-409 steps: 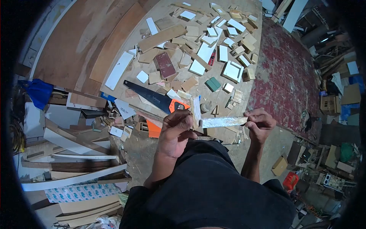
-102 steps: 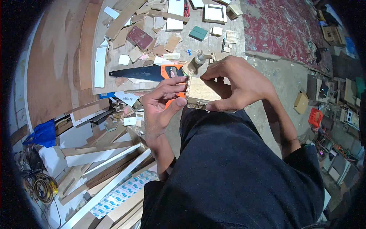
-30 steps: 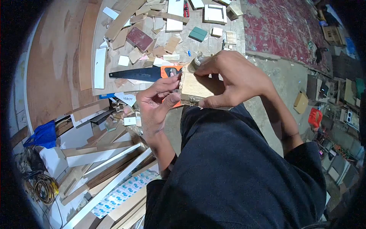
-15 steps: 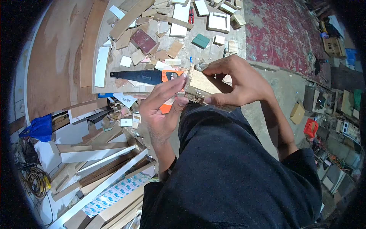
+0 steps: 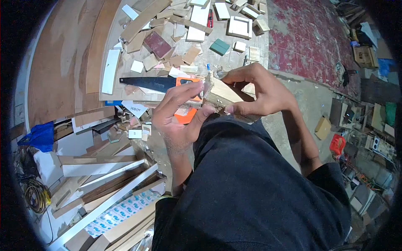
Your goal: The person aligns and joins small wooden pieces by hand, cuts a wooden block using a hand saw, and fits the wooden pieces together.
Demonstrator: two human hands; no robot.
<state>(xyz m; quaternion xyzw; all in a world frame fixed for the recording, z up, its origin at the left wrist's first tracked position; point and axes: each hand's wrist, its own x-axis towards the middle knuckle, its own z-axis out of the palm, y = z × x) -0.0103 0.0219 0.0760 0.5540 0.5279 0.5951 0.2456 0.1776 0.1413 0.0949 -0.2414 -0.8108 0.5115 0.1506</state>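
A pale wooden block [image 5: 224, 93] with rough edges is held in front of my body, tilted. My right hand [image 5: 261, 92] grips it from the right, thumb on the near edge and fingers over the far side. At its left end, the fingers and thumb of my left hand [image 5: 180, 111] press on the rough face. Just beyond my left hand lies a handsaw [image 5: 146, 82] with a dark blade and orange handle, partly covered by my fingers. A small clear jar [image 5: 219, 72] stands behind the block.
Many wood offcuts cover the worktable [image 5: 167, 31], with a dark red block [image 5: 157, 44], a green block [image 5: 219, 47] and a red tool [image 5: 210, 19] among them. Long boards [image 5: 113, 201] are stacked at lower left. A red container [image 5: 337, 144] is on the right.
Compared with the earliest frame, the two joined strips are out of my hands and a block is held instead. Over the last second the block has tilted, and my left fingers have closed on its left end.
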